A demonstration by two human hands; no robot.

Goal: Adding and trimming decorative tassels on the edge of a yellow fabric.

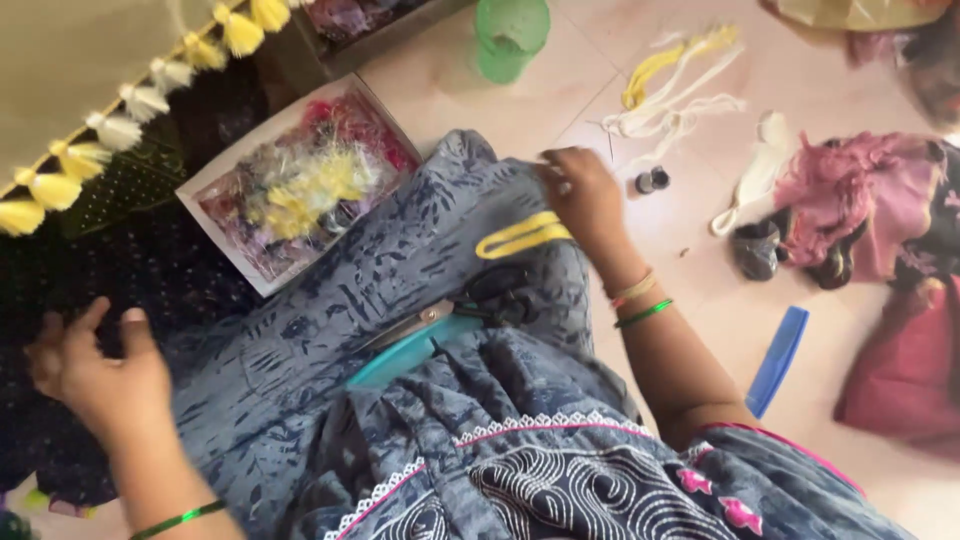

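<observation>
Scissors [455,310] on the lap, box of threads [300,185] behind-left, comb [778,360] right.

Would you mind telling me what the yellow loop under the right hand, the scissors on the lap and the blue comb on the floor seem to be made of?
The yellow loop looks like soft matte thread or yarn: it bends limply. The scissors show shiny grey blades, likely metal, with dark handles, perhaps plastic. The blue comb looks like smooth rigid plastic, evenly coloured. The right hand rests by the loop.
</observation>
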